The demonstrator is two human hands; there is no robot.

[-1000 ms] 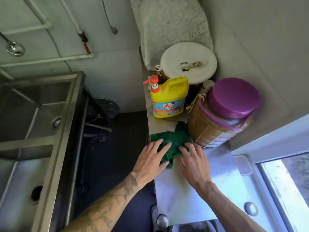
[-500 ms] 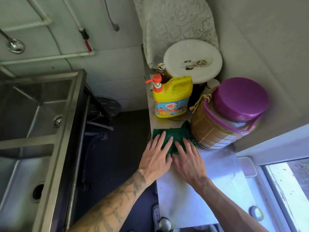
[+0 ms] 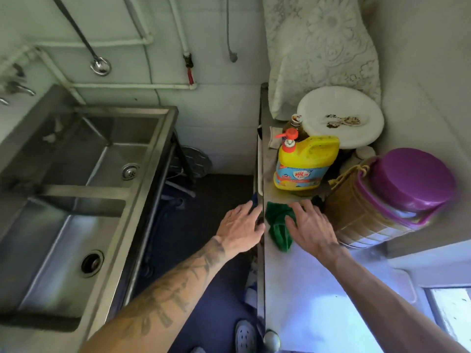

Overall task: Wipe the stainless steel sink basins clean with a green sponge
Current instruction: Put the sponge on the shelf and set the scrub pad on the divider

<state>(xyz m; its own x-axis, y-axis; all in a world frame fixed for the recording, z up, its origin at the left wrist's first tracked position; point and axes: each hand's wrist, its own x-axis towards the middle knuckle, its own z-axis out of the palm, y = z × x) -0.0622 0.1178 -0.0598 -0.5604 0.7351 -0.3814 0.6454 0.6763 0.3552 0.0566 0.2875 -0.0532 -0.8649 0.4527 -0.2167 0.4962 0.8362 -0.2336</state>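
Now: sponge crumpled on counter, near its left edge, just below yellow bottle, beside jar. Right hand flat, fingers straight and spread, lying on sponge, no grip. Left hand just off counter edge, fingers relaxed, holding nothing. Sink well apart at left, two basins

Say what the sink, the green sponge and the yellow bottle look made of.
Sink: stainless steel, brushed, dull grey sheen with soft streaky reflections. Green sponge: soft, matte, more like a thin cloth or scouring pad; it lies folded and creased under the right hand. Yellow bottle: probably moulded plastic, semi-gloss, with an orange pump and printed label.
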